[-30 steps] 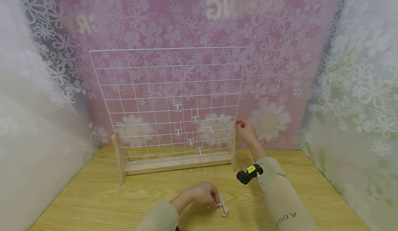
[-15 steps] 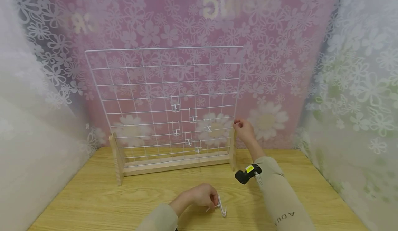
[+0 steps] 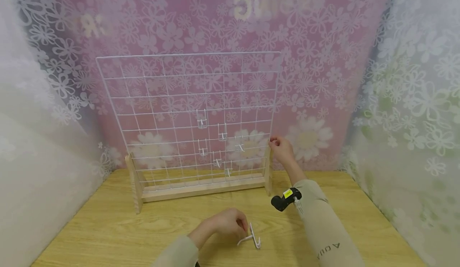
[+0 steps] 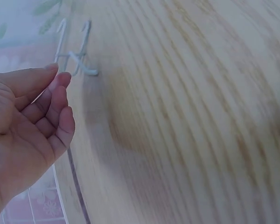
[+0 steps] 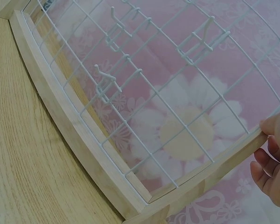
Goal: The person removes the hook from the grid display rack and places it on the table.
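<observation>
My left hand (image 3: 246, 228) rests low on the wooden table (image 3: 108, 227) and pinches a white wire hook (image 3: 252, 238) between thumb and fingertip. The left wrist view shows that hook (image 4: 75, 49) just past the fingertips (image 4: 60, 77), its two prongs pointing away. My right hand (image 3: 274, 143) grips the right edge of an upright white wire grid (image 3: 172, 99), at the top of its wooden side post (image 3: 267, 171). In the right wrist view, curled fingers (image 5: 273, 161) wrap the post end (image 5: 245, 147). Several white hooks (image 3: 202, 121) hang on the grid's lower middle.
The grid stands in a wooden base (image 3: 201, 189) near the table's far edge. Flower-patterned curtains (image 3: 402, 99) close in the back and both sides. A black wrist camera (image 3: 284, 201) sits on my right sleeve. Bare tabletop lies between the base and my left hand.
My left hand has tipped the hook up off the table, so one end now sticks out to the left. The right hand has stayed on the grid's edge.
</observation>
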Demonstrator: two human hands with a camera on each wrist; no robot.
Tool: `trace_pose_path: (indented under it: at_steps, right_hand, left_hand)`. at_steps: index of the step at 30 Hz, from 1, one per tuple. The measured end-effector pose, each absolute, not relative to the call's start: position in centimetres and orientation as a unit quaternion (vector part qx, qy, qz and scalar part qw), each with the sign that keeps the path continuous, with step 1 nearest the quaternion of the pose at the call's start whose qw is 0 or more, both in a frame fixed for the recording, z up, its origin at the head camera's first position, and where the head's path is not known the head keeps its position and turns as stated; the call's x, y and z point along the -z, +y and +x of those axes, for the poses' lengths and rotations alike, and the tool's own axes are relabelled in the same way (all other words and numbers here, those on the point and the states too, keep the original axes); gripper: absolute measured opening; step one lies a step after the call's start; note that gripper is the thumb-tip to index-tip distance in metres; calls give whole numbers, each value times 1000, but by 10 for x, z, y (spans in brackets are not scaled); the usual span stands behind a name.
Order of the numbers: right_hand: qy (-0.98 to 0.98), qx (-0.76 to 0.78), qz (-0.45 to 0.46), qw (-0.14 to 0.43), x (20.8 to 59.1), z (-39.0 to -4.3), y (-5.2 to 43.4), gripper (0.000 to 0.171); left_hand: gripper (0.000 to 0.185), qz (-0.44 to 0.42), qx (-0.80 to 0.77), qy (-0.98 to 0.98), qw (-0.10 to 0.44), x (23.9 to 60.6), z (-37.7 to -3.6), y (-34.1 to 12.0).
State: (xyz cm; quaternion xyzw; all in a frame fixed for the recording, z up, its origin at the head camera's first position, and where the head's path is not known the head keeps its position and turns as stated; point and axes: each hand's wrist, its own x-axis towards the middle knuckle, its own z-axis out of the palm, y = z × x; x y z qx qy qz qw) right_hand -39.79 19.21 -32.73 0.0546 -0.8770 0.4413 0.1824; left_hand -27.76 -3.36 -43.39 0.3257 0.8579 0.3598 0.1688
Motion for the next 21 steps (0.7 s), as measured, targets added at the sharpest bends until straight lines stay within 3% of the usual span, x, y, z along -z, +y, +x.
trace_pose_path:
  at_steps: [12,21]
  right_hand:
    - [-874,-447,54,185,328,-399,191,13]
    - [-875,-443,54,188,329,-400,191,14]
  left_hand:
    - [4,282,-417,853,135,422,-287,-64]
    - [17,259,-475,837,84,413,-296,-92]
